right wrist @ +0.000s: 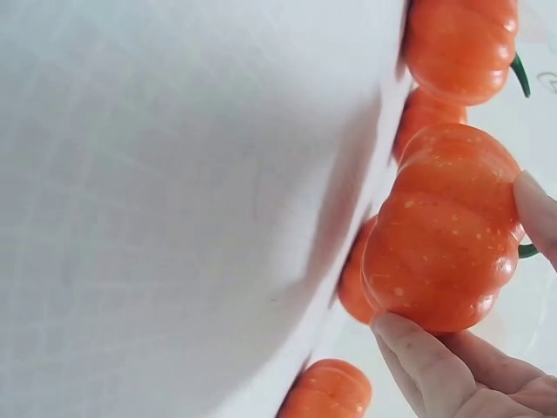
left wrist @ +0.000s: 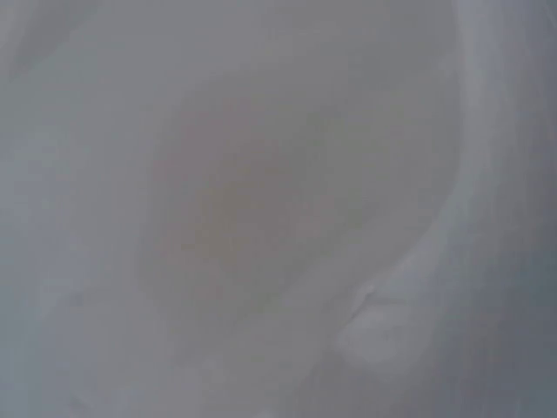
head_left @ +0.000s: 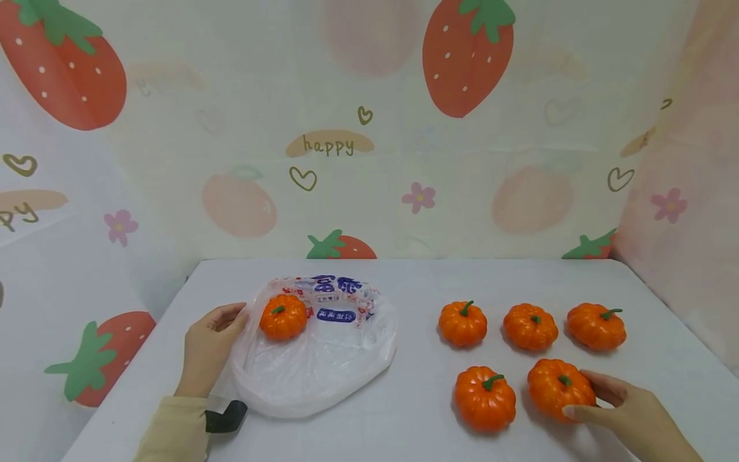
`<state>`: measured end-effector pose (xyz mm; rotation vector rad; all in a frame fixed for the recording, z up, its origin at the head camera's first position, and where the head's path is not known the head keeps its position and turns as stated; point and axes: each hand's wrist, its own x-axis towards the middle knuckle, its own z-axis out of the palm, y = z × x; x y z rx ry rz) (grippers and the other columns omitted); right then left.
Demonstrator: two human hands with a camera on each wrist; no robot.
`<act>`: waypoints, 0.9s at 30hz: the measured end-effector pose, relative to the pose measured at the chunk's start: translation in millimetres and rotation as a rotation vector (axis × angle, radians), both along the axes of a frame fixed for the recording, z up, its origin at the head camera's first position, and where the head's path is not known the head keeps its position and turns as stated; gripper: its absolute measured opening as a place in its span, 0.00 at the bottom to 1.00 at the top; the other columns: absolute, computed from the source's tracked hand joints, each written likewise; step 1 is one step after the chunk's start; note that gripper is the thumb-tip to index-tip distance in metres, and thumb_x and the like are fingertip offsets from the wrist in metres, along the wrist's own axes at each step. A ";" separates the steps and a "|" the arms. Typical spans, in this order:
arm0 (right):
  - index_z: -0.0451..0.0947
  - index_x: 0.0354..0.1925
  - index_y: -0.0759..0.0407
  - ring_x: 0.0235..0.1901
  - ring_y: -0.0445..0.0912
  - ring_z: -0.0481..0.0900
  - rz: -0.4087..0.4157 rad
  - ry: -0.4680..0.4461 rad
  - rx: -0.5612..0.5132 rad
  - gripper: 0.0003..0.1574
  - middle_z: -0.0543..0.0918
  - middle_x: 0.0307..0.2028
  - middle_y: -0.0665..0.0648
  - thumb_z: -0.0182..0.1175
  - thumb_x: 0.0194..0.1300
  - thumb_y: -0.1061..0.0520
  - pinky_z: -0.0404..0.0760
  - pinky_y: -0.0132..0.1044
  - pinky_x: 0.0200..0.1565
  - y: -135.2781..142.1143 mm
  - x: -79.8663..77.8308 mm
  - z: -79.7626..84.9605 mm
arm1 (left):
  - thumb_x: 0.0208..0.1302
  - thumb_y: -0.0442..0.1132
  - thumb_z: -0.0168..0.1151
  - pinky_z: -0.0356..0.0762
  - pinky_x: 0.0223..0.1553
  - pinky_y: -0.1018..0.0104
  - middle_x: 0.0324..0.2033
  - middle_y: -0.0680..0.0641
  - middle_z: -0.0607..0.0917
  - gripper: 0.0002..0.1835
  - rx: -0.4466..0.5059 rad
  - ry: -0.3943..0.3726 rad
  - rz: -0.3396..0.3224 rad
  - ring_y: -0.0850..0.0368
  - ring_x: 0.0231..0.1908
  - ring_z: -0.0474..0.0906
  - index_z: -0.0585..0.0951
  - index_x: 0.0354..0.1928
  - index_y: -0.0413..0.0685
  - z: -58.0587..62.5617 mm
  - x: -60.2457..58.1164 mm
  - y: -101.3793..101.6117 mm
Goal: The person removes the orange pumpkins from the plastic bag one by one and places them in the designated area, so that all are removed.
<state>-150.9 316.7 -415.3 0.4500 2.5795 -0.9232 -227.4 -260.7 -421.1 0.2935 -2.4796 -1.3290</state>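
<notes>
On the left of the head view, my left hand (head_left: 210,346) pinches the near-left rim of a thin white plastic bag (head_left: 312,385) with blue and red print. Inside the bag's open mouth sits a small orange pumpkin (head_left: 283,317) with a green stem. My right hand (head_left: 626,410) grips another orange pumpkin (head_left: 560,390) between thumb and fingers, at the front right. The right wrist view shows this pumpkin (right wrist: 444,231) close up, thumb on one side and fingers (right wrist: 426,357) on the other. Whitish, blurred plastic (left wrist: 261,218) fills the left wrist view and hides the left hand there.
Left of the held pumpkin stands another pumpkin (head_left: 485,399). Behind them is a row of three: a left one (head_left: 463,324), a middle one (head_left: 530,327) and a right one (head_left: 596,327). The white table (head_left: 416,359) ends at a strawberry-patterned curtain (head_left: 392,192).
</notes>
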 end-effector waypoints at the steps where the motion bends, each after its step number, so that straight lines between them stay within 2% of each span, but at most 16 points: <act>1: 0.53 0.74 0.69 0.63 0.74 0.63 -0.006 -0.005 -0.006 0.76 0.60 0.69 0.78 0.69 0.46 0.23 0.73 0.68 0.55 -0.2 0.4 -0.8 | 0.72 0.52 0.58 0.67 0.42 0.96 0.55 0.40 0.84 0.23 0.002 0.000 -0.001 0.49 0.54 0.80 0.80 0.60 0.44 -0.1 0.0 -0.1; 11: 0.52 0.74 0.70 0.61 0.74 0.64 -0.046 -0.043 -0.057 0.74 0.58 0.69 0.79 0.70 0.48 0.26 0.75 0.68 0.54 -0.4 3.2 -6.8 | 0.72 0.52 0.57 0.67 0.42 0.96 0.56 0.40 0.84 0.24 0.003 -0.005 -0.009 0.48 0.54 0.80 0.80 0.60 0.44 0.8 0.3 -0.3; 21: 0.51 0.74 0.69 0.61 0.74 0.64 -0.036 -0.053 -0.057 0.76 0.57 0.69 0.78 0.69 0.47 0.24 0.74 0.69 0.54 4.7 0.9 -10.8 | 0.71 0.52 0.58 0.67 0.42 0.96 0.56 0.40 0.84 0.24 0.001 -0.005 -0.006 0.47 0.55 0.80 0.80 0.59 0.44 -1.7 -0.8 -1.3; 27: 0.49 0.74 0.71 0.62 0.75 0.62 -0.011 -0.069 -0.064 0.75 0.56 0.70 0.80 0.68 0.50 0.26 0.74 0.69 0.55 4.8 0.6 -10.2 | 0.71 0.53 0.57 0.67 0.43 0.96 0.57 0.41 0.84 0.24 0.008 -0.010 -0.003 0.48 0.56 0.80 0.80 0.60 0.45 -2.0 -0.8 -1.4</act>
